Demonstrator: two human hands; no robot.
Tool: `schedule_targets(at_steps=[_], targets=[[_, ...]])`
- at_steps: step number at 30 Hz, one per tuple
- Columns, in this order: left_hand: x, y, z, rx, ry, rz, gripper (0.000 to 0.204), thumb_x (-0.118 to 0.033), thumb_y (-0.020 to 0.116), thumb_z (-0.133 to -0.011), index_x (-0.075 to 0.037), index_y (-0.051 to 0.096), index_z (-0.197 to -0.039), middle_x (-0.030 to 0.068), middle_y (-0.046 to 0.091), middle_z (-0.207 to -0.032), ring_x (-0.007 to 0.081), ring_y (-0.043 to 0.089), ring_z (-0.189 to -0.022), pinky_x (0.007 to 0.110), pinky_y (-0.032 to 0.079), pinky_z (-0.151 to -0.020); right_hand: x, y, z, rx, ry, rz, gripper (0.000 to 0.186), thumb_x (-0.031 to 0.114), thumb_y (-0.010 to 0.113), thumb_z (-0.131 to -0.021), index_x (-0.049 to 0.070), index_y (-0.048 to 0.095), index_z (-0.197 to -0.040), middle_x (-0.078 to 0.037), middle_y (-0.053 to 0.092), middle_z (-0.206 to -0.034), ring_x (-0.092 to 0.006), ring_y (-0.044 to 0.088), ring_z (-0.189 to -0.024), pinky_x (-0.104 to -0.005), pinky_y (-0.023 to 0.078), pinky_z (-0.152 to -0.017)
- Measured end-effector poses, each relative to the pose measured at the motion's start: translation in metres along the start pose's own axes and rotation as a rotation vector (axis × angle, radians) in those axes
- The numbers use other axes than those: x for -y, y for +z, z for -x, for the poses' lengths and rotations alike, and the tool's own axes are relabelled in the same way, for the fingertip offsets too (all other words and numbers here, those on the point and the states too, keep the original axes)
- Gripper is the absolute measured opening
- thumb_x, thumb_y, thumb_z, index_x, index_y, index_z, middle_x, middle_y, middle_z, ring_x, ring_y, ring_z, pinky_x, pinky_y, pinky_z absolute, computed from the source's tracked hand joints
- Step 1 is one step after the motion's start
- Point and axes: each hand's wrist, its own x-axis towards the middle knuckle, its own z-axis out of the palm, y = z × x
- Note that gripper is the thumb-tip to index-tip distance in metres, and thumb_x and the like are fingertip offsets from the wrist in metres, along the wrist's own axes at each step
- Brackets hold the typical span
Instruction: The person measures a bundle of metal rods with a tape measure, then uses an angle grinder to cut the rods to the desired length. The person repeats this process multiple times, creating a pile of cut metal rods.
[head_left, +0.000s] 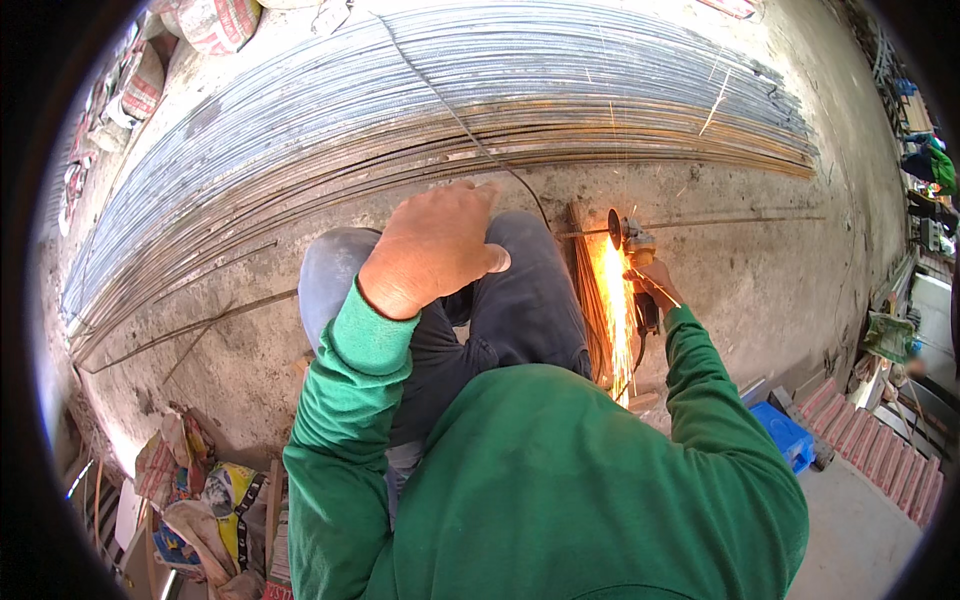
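Observation:
My right hand (656, 281) grips an angle grinder (637, 244) at the right of my knees. Its dark cutting disc (615, 229) stands upright against a thin steel bar (583, 234) that lies crosswise near the floor. Bright orange sparks (614, 310) stream from the disc back toward me. Below the disc lies a bundle of short rusty rods (588, 290), partly hidden by the glare. My left hand (435, 243) hovers above my bent knees, back upward, thumb apart from the fingers, with nothing seen in it. Some of its fingertips are hard to make out.
Long ribbed steel bars (400, 110) cover the floor ahead, grey behind and rusty nearer. A dark cable or rod (437, 92) crosses them. Sacks (215, 25) stand far left; more bags (215, 510) lie near left. A blue container (783, 437) sits near right beside red-striped slats (880, 445).

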Motion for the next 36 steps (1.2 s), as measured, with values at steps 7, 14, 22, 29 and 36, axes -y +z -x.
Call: schedule_targets(at_steps=[7,14,22,29,36], targets=[[0.001,0.003,0.002,-0.002,-0.020,-0.009,0.068,-0.024,0.072,-0.073,-0.002,0.050,-0.134,0.0207,0.057,-0.128,0.0361,0.052,-0.120,0.043,0.041,-0.102,-0.011,0.004,-0.010,0.064,-0.067,0.052,0.033,0.030,0.080,-0.064,0.004,0.066,-0.080,-0.012,0.068,-0.075,-0.0206,0.063,-0.066,-0.0354,0.051,-0.065],[0.001,0.005,0.003,-0.010,-0.034,-0.011,0.069,-0.025,0.073,-0.073,-0.003,0.050,-0.134,0.0195,0.057,-0.128,0.0354,0.052,-0.121,0.042,0.041,-0.102,-0.009,0.007,-0.004,0.138,-0.271,-0.010,0.010,0.016,0.074,-0.072,0.006,0.073,-0.075,-0.010,0.066,-0.068,-0.0204,0.065,-0.065,-0.0364,0.049,-0.061],[0.000,0.004,0.001,0.005,-0.033,-0.021,0.069,-0.026,0.073,-0.073,-0.003,0.050,-0.134,0.0194,0.058,-0.127,0.0350,0.053,-0.120,0.042,0.041,-0.102,0.035,-0.008,0.013,0.051,0.201,-0.121,0.021,0.015,0.077,-0.069,-0.001,0.065,-0.075,-0.009,0.066,-0.074,-0.0208,0.060,-0.063,-0.0361,0.048,-0.061],[-0.002,0.003,-0.001,0.000,-0.014,-0.037,0.070,-0.026,0.074,-0.073,-0.003,0.050,-0.134,0.0197,0.059,-0.125,0.0354,0.054,-0.118,0.042,0.042,-0.100,-0.006,0.001,-0.006,0.025,0.126,-0.349,0.021,0.018,0.073,-0.073,0.000,0.066,-0.080,-0.011,0.066,-0.077,-0.0232,0.064,-0.069,-0.0375,0.049,-0.061],[-0.002,0.003,-0.001,0.000,-0.015,-0.022,0.069,-0.026,0.074,-0.073,-0.003,0.050,-0.134,0.0202,0.060,-0.123,0.0359,0.055,-0.117,0.042,0.043,-0.100,-0.010,-0.007,-0.003,0.111,-0.049,-0.075,0.027,0.027,0.075,-0.076,0.002,0.068,-0.079,-0.011,0.066,-0.074,-0.0249,0.064,-0.071,-0.0369,0.050,-0.065]])
